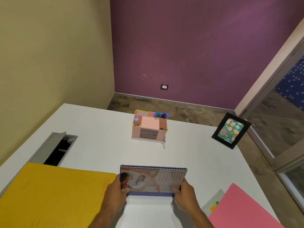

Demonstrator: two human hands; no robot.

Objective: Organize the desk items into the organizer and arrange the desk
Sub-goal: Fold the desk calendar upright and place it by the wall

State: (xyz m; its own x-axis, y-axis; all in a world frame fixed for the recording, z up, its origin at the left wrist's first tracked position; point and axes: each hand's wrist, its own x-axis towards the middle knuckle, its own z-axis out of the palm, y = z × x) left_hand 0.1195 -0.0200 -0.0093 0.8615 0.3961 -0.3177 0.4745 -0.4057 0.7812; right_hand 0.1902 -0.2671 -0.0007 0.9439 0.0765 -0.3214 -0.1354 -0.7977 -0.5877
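Observation:
A spiral-bound desk calendar stands near the front of the white desk. My left hand grips its lower left corner and my right hand grips its lower right corner. Farther back, near the desk's middle, stands the pink organizer. It holds several pens, a pink note pad and small items, and has two grey drawers in front. A yellow file folder lies flat at the front left. A pink folder lies at the front right.
A black photo frame with a colourful card stands at the desk's right edge. An open grey cable hatch is set into the desk at the left. A clear sleeve peeks from under the pink folder. Walls enclose the far and left sides.

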